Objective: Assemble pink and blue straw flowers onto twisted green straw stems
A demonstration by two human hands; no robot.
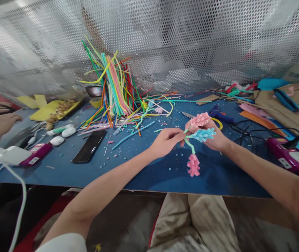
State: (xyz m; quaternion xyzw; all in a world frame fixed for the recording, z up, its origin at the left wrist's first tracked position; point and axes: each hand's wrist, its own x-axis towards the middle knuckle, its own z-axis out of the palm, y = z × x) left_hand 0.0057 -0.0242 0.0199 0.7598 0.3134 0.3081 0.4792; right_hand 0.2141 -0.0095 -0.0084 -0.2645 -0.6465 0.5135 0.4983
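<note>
Between my two hands is a pipe-cleaner flower sprig with green stems. It carries a pink bloom (200, 120) on top, a blue bloom (204, 134) in the middle and a darker pink bloom (193, 165) hanging below. My left hand (166, 140) pinches the green stem (187, 138) where the branches meet. My right hand (215, 137) is behind the blooms with its fingers curled toward the same stem; the flowers partly cover it. Scissors with a yellow handle (217, 122) lie just beyond my right hand, their blade tip (186, 114) showing to the left.
A tall bunch of coloured pipe cleaners (115, 87) stands at the back. A black phone (89, 147) lies to the left, a blue glue gun (221, 114) and purple power strip (291, 154) to the right. Another person's hands (1, 119) are at far left. Perforated metal (191, 45) rises behind.
</note>
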